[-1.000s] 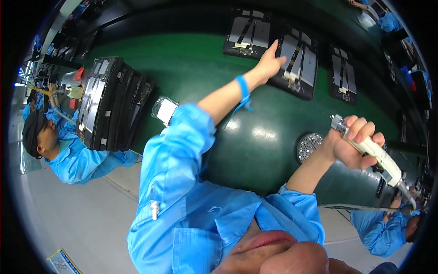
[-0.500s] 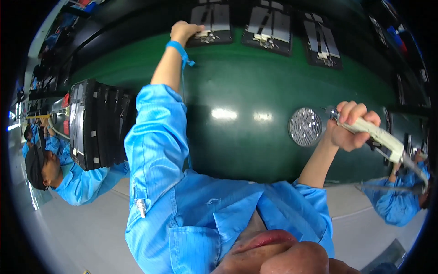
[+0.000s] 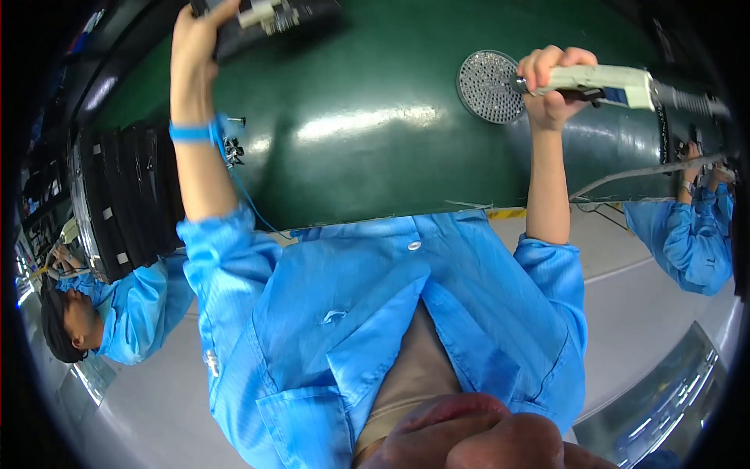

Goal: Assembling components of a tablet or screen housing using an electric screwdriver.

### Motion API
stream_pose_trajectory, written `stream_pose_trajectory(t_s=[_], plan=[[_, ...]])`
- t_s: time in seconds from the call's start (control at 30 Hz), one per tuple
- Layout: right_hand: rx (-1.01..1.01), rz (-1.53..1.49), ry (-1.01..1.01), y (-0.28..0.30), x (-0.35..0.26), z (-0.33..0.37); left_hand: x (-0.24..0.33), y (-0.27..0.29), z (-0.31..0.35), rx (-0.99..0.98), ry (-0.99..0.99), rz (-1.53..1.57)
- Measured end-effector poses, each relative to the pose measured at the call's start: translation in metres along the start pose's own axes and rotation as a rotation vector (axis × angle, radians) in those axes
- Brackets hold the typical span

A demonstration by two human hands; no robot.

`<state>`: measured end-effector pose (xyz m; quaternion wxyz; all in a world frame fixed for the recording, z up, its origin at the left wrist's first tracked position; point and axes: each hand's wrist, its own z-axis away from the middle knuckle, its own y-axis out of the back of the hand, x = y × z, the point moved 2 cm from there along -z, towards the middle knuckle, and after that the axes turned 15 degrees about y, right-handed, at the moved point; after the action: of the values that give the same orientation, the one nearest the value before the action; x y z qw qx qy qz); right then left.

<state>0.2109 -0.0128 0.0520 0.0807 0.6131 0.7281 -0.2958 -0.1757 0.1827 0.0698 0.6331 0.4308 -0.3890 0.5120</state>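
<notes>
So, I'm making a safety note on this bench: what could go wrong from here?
The left hand holds the black panel by one side, so it might tilt or slip.
The blue cord running down from the wristband could snag on the bench's near edge.
The right hand has the pale tool's tip at the round tray; a knock might shift it.

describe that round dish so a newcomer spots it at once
Start at the green table, then the right hand gripping a pale tool. The round dish lies just left of that hand, by the tool's tip. Unlike the long tool, it is circular and grey, its face dotted with small marks.
</notes>
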Motion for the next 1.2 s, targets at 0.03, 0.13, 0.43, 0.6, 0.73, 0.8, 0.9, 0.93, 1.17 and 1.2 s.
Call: stream_pose_trajectory(t_s=[0.03, 0.13, 0.43, 0.6, 0.73, 0.8, 0.9, 0.93, 1.17, 1.2], plan=[[-0.014, 0.007, 0.013, -0.001, 0.002, 0.003, -0.004, -0.022, 0.053, 0.039, -0.061, 0.051], [-0.045, -0.028, 0.013, -0.002, 0.01, 0.013, -0.055, -0.052, 0.139, -0.083, -0.001, 0.253], [-0.019, -0.037, -0.015, -0.007, 0.02, 0.024, -0.138, -0.092, 0.203, -0.205, 0.146, 0.221], [0.024, -0.018, -0.049, -0.005, 0.018, 0.032, -0.143, -0.088, 0.195, -0.039, -0.253, -0.159], [0.023, 0.019, -0.043, -0.002, 0.02, 0.036, -0.144, -0.09, 0.192, -0.027, -0.349, -0.119], [0.05, 0.036, -0.053, -0.001, 0.021, 0.038, -0.145, -0.088, 0.191, -0.045, -0.362, -0.091], [0.054, 0.038, -0.058, -0.002, 0.022, 0.039, -0.147, -0.086, 0.191, -0.039, -0.345, -0.058], [0.053, 0.038, -0.062, -0.002, 0.022, 0.04, -0.146, -0.086, 0.191, -0.036, -0.344, -0.054], [0.066, 0.065, -0.079, -0.001, 0.025, 0.042, -0.145, -0.086, 0.191, -0.037, -0.324, -0.051], [0.076, 0.069, -0.084, -0.001, 0.025, 0.042, -0.144, -0.086, 0.191, -0.036, -0.322, -0.051]])
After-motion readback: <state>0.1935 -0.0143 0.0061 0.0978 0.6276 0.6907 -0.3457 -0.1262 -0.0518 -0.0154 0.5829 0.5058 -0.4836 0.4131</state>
